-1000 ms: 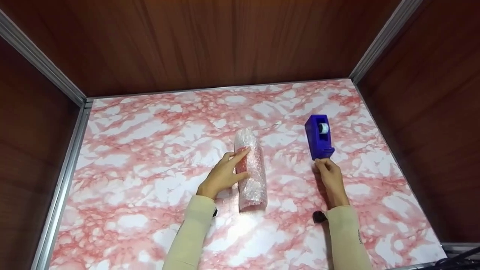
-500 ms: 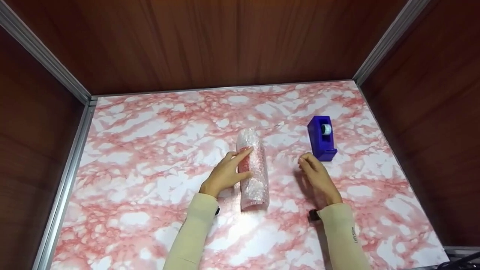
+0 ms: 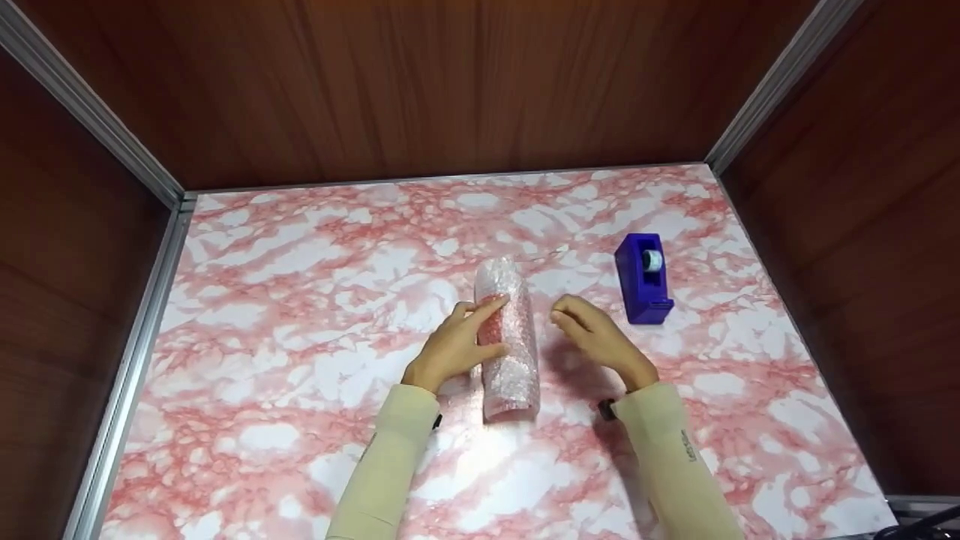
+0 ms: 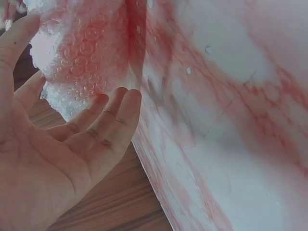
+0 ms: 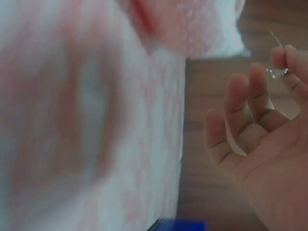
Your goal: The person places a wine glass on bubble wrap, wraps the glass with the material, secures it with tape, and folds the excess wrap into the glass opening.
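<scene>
A roll wrapped in clear bubble wrap (image 3: 512, 360), with red showing through part of it, lies lengthwise on the table. My left hand (image 3: 454, 345) rests on its left side with thumb and index finger spread over the top. In the left wrist view the other fingers (image 4: 115, 115) reach along the wrap, nearly straight. My right hand (image 3: 596, 334) is just right of the roll, apart from it. Between its thumb and index finger it pinches a small piece of clear tape (image 5: 275, 73), glinting in the right wrist view; its other fingers are loosely bent.
A blue tape dispenser (image 3: 643, 281) with a tape roll (image 3: 652, 260) stands behind and right of my right hand. The table (image 3: 300, 315) has a red and white marbled top. Brown wood-grain panels (image 3: 450, 90) with metal edging enclose its back and sides.
My right hand has moved left from the front of the tape dispenser to beside the bubble-wrapped roll, pinching the tape. The left hand has stayed on the roll.
</scene>
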Motion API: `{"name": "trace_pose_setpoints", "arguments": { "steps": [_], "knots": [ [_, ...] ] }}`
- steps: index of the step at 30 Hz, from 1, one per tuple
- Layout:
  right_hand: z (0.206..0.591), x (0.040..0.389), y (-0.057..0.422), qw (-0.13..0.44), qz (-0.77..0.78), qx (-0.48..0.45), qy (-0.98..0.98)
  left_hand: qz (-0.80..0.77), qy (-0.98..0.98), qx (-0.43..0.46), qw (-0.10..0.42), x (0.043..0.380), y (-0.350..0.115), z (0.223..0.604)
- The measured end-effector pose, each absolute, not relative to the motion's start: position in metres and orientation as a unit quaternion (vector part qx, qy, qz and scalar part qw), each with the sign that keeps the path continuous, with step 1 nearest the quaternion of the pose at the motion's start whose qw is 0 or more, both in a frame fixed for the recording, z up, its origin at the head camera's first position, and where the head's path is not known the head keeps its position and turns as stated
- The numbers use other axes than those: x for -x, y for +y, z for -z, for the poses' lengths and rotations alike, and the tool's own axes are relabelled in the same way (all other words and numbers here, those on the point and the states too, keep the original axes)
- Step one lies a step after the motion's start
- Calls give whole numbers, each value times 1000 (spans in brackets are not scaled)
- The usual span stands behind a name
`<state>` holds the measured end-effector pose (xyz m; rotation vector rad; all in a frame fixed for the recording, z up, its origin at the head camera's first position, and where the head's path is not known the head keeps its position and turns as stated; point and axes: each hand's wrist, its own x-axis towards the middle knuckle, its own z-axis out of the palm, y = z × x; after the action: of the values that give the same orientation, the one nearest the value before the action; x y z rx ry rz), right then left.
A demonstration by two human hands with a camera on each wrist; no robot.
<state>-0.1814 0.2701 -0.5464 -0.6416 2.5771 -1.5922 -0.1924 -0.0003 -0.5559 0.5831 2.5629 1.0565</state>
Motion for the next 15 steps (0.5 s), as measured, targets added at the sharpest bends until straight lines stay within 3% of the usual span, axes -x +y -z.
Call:
{"name": "trace_pose_setpoints", "arguments": {
  "steps": [15],
  "knots": [
    [532, 197, 217, 80, 352, 287, 887, -338, 911, -197, 133, 195, 11, 552]
  ]
}}
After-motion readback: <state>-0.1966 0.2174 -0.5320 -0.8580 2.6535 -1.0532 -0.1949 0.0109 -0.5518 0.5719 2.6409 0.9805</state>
